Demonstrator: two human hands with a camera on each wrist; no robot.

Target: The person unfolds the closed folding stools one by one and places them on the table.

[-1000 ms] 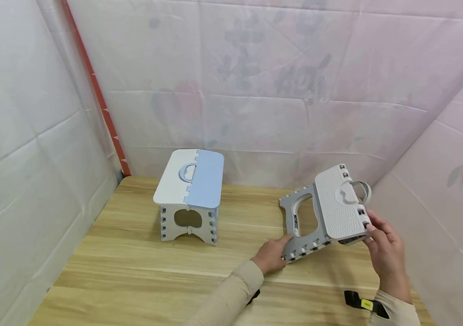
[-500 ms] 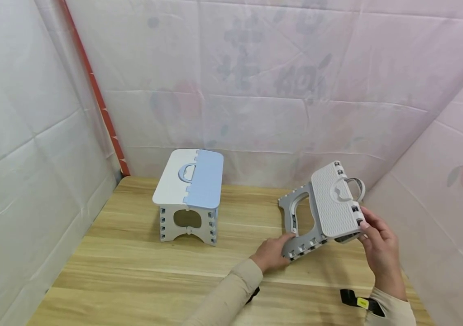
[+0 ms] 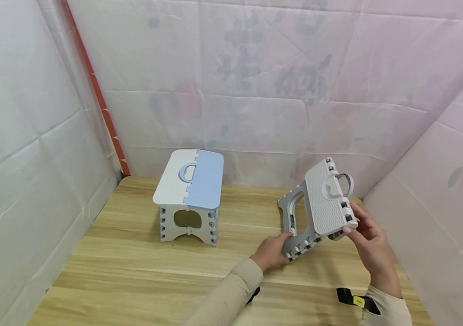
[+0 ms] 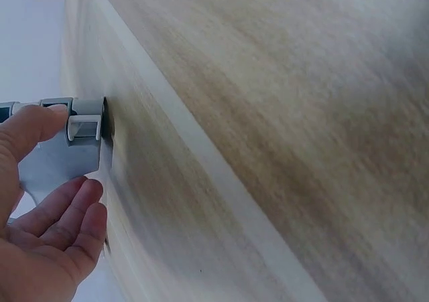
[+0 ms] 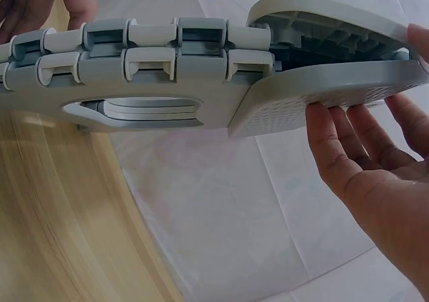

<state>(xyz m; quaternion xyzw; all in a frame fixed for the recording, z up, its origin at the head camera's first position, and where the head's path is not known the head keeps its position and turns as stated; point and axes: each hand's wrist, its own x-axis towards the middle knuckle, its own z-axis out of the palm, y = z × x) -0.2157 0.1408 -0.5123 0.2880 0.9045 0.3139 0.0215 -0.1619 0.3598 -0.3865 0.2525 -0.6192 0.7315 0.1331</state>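
A grey folding stool (image 3: 321, 206), partly folded, stands tilted on the right side of the table. My left hand (image 3: 271, 252) grips its lower leg panel, with the thumb on the hinge knuckles (image 4: 84, 128) in the left wrist view. My right hand (image 3: 374, 246) holds the outer end of the textured seat. In the right wrist view, its fingers lie on the textured face of one seat half (image 5: 268, 108). The two seat halves form a narrow wedge there, and a small loop handle (image 3: 349, 184) sticks out at their joint.
A white and blue folding stool (image 3: 204, 181) stands fully unfolded on the wooden table (image 3: 133, 267), left of the hands. Pale sheets (image 3: 255, 122) hang behind and at both sides. A black strap with a yellow tag (image 3: 357, 300) is on the right wrist.
My right hand has moved left, bringing the seat of the grey stool toward my left hand, so the stool looks narrower. The left hand keeps its place on the leg panel.
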